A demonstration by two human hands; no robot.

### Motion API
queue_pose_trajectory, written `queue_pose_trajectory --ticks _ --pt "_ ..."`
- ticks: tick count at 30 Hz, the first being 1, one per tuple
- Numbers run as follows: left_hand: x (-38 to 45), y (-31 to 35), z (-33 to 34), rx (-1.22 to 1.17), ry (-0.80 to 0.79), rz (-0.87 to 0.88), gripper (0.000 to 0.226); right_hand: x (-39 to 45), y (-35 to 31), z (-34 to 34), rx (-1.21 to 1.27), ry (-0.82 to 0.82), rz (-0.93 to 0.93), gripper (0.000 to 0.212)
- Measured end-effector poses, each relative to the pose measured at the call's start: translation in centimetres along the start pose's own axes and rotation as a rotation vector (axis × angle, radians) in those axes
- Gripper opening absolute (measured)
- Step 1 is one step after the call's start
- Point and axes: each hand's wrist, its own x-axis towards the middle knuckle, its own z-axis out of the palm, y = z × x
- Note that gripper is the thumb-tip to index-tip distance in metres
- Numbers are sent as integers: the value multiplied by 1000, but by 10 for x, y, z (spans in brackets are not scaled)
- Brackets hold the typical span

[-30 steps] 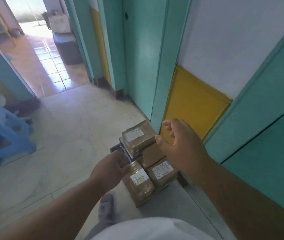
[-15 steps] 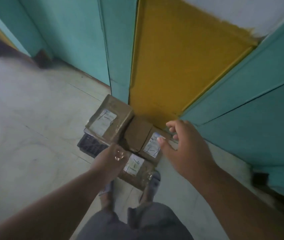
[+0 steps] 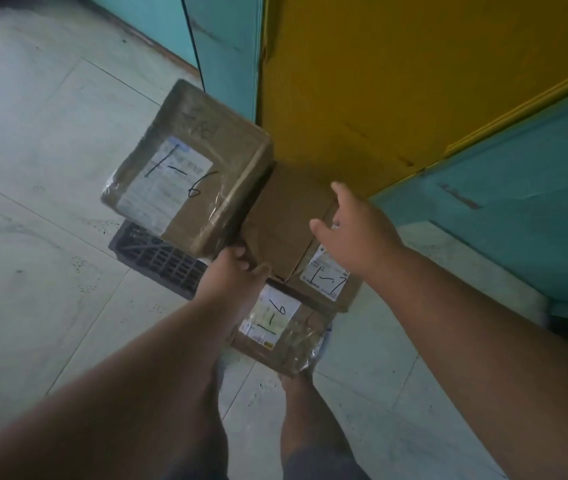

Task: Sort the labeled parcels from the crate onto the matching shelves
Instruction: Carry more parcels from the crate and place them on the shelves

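A dark slatted crate (image 3: 157,258) stands on the floor against the wall, with several taped brown parcels piled on it. The largest parcel (image 3: 189,168), labelled 1-6, sits tilted on top at the left. My left hand (image 3: 232,278) grips its near corner with curled fingers. A plain brown parcel (image 3: 286,220) lies in the middle. Beside it is a parcel labelled 1-7 (image 3: 327,280), and a smaller parcel labelled 1-6 (image 3: 272,318) is nearest me. My right hand (image 3: 355,230) hovers with spread fingers over the plain parcel and the 1-7 parcel, holding nothing.
A yellow panel (image 3: 362,81) and teal walls (image 3: 518,202) rise right behind the crate. Pale floor tiles (image 3: 40,168) spread to the left. My legs (image 3: 310,427) stand just in front of the parcels.
The view has dropped and closed in on the crate. My left hand has taken hold of the large 1-6 parcel's corner. My right hand has come down closer over the middle parcels.
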Motion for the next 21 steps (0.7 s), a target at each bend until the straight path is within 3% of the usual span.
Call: queue_pose_trajectory --ticks 2,6,11,17,21 --pt "13 3 9 -33 -32 -17 55 30 5 9 -34 -113 72 79" --pt "18 6 16 -156 -5 -83 12 55 11 14 64 -166 114 64" --pt "-21 14 9 -271 93 -105 24 28 10 -4 230 -17 83 28" --pt "-137 38 -22 -457 188 -112 23 -85 -15 -87 382 124 -53 32" --pt "-207 61 -67 -844 118 -207 54 -161 -29 -145 415 237 -191 33"
